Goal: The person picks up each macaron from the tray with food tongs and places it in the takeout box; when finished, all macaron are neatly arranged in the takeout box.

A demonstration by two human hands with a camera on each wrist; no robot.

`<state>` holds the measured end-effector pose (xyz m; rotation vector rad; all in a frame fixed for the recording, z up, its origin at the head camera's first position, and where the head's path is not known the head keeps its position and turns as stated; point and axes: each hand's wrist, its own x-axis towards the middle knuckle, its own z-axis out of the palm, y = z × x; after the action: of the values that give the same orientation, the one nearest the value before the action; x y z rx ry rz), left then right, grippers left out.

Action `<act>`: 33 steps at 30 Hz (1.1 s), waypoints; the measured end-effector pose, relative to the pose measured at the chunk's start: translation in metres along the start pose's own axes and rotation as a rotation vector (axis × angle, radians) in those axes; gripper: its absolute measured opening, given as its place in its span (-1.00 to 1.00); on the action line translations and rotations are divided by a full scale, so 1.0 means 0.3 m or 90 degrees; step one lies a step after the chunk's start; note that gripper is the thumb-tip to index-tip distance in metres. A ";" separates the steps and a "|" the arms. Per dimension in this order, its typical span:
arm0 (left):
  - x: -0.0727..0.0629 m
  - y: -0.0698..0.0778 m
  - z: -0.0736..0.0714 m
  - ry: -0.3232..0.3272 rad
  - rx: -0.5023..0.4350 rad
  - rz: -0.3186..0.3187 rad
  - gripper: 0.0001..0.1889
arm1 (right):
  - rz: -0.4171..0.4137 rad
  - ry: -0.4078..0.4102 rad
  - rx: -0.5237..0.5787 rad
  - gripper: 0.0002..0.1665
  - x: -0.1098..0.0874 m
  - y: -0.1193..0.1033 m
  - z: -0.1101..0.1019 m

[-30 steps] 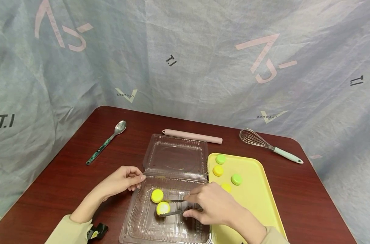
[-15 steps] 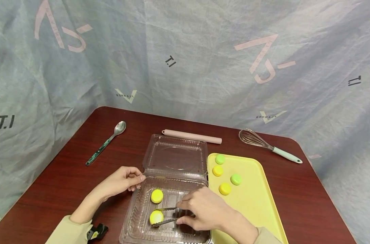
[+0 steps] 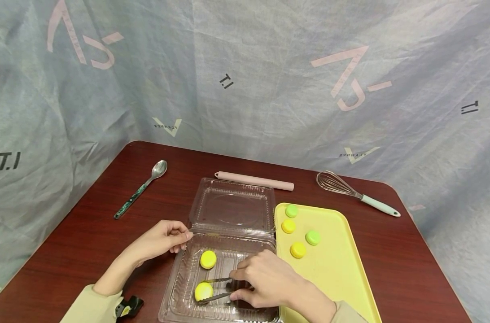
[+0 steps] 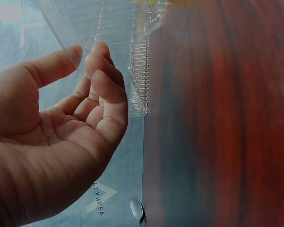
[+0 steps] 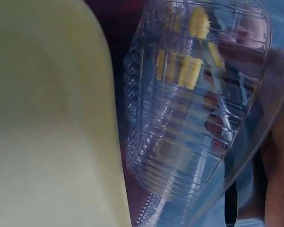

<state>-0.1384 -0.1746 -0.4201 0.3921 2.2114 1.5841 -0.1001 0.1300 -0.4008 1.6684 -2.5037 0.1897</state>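
A yellow macaron sits in the base of a clear plastic clamshell, between the arms of dark tongs; whether they squeeze it cannot be told. From the left, a spoon lies on the dark red surface. The left hand has its grip nearly closed, pinching the clamshell's edge by the hinge. A second yellow macaron rests just behind the first, apart from it. Beyond the raised lid lies a pink rolling pin. The right hand has its grip partly open, thumb and fingers holding the tongs. Beside the clamshell, a yellow tray carries two more yellow macarons and two green macarons. A whisk lies farthest right.
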 end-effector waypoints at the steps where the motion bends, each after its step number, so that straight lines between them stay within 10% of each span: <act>1: 0.000 0.000 0.000 0.001 0.003 -0.001 -0.74 | 0.001 0.001 -0.001 -0.68 0.000 0.000 0.001; 33: 0.003 -0.004 0.002 0.007 -0.001 0.001 -0.77 | 0.017 0.002 -0.002 -0.66 0.001 0.001 0.012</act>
<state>-0.1389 -0.1740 -0.4217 0.3867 2.2176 1.5930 -0.1006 0.1291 -0.4044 1.6329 -2.5231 0.1908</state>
